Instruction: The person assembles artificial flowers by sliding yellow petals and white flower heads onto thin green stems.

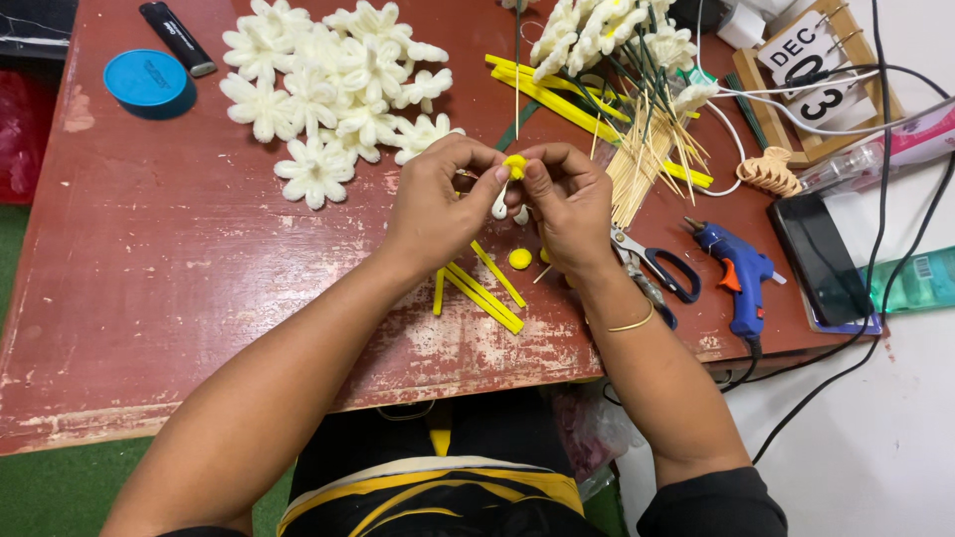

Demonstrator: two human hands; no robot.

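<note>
Over the red table [199, 259], my left hand [438, 199] and my right hand [567, 204] meet fingertip to fingertip. Together they pinch a small yellow felt roll [514, 165] mounted on a thin wooden stick [516, 80] that points away from me. White petal pieces [500, 204] hang just below the roll between my fingers. Yellow felt strips [482, 288] and a small yellow disc [519, 259] lie on the table under my hands.
A heap of finished white flowers [333, 85] lies at the back. Wooden skewers [642, 159], yellow strips [557, 99], scissors [662, 268], a blue glue gun [736, 273], a phone [821, 259], a block calendar [816, 75], a blue lid [147, 80] and a lighter [177, 38] surround them.
</note>
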